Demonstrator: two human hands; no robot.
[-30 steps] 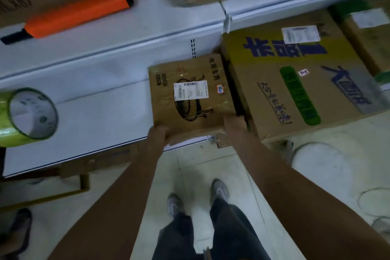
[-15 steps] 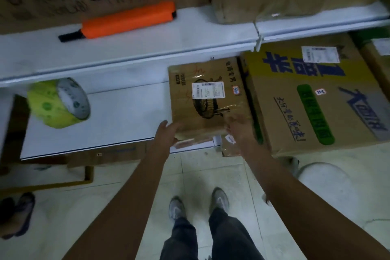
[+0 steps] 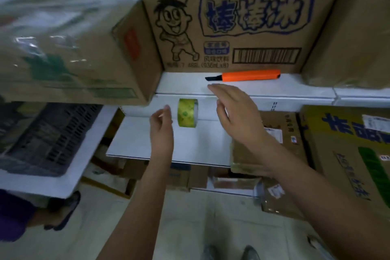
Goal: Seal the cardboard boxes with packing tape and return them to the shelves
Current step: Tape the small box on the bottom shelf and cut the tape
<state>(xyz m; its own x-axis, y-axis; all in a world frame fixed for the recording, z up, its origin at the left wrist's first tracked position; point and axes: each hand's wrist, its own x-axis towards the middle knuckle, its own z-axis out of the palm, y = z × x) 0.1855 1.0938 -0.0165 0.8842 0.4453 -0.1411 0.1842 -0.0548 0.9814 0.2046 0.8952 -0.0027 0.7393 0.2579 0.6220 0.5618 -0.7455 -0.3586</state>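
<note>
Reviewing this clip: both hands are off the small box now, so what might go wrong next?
1. The small brown cardboard box overhangs the white lower shelf edge, so it might tip off.
2. The yellow-green tape roll stands on edge and may roll if the left hand bumps it.

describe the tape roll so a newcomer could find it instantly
Start at the big cardboard box with a cartoon chef on the upper white shelf. On the shelf below stands the yellow-green roll of packing tape, on edge between both hands. It is the only round, glossy thing there.
</note>
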